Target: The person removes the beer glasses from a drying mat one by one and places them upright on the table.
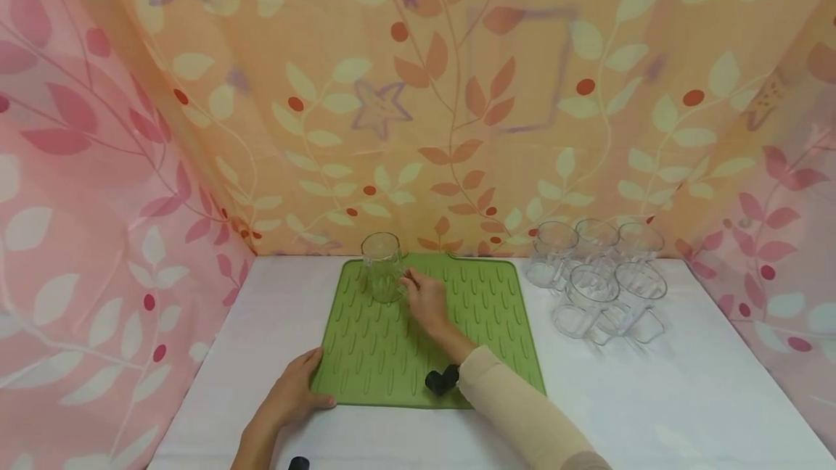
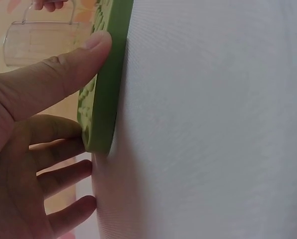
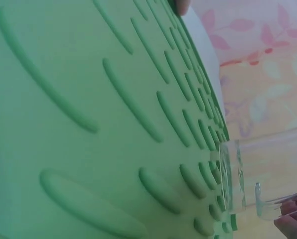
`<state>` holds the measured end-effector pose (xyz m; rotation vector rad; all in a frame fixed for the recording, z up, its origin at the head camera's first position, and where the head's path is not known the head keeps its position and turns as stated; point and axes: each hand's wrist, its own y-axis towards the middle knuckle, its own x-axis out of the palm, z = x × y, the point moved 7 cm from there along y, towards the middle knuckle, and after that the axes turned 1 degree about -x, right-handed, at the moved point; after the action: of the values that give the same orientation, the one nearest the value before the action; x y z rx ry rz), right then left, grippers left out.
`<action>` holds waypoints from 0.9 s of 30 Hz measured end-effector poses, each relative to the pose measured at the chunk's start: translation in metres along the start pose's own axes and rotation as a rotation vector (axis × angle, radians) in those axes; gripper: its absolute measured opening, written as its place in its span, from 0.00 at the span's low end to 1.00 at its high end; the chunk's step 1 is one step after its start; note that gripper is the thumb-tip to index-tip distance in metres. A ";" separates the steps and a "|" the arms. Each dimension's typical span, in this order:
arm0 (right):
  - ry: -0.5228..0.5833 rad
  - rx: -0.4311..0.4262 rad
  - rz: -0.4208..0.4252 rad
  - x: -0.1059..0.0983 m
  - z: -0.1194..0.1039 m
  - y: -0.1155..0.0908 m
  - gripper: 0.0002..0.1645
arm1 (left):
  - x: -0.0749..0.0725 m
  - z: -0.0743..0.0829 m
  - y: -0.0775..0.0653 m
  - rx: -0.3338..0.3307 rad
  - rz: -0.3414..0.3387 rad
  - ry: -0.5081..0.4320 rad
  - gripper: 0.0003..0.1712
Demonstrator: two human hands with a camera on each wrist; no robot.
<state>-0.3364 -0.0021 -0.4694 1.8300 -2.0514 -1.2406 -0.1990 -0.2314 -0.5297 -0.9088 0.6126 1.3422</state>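
Observation:
A clear glass mug (image 1: 382, 270) stands upright on the far left part of a green ridged drying mat (image 1: 483, 339). My right hand (image 1: 427, 301) grips the mug's handle from the right side. In the right wrist view the base of the mug (image 3: 233, 174) meets the mat, with fingertips at the handle. My left hand (image 1: 297, 388) touches the mat's near left corner. Seen from the left wrist, its thumb (image 2: 64, 74) lies across the front edge, and the spread fingers (image 2: 64, 174) reach the side edge and the white cloth.
Several clear glass mugs (image 1: 594, 285) stand grouped on the white table cloth (image 1: 607, 397), right of the mat. A patterned curtain (image 1: 418, 129) rises behind and at both sides. A black wrist-camera piece (image 1: 443, 380) sits by the right wrist, over the mat.

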 end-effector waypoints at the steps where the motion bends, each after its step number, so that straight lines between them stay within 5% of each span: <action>1: 0.007 0.010 -0.013 0.000 0.001 0.001 0.10 | 0.000 0.000 0.000 0.002 0.001 0.001 0.62; 13: 0.107 -0.002 -0.044 -0.017 0.008 -0.004 0.06 | 0.001 -0.002 0.001 -0.010 -0.008 -0.023 0.61; 27: 0.135 -0.014 -0.052 -0.047 0.006 -0.007 0.13 | 0.000 -0.001 -0.003 0.003 0.006 -0.030 0.61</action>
<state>-0.3225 0.0424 -0.4586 1.9155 -1.9320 -1.1067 -0.1964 -0.2321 -0.5291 -0.8831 0.5940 1.3577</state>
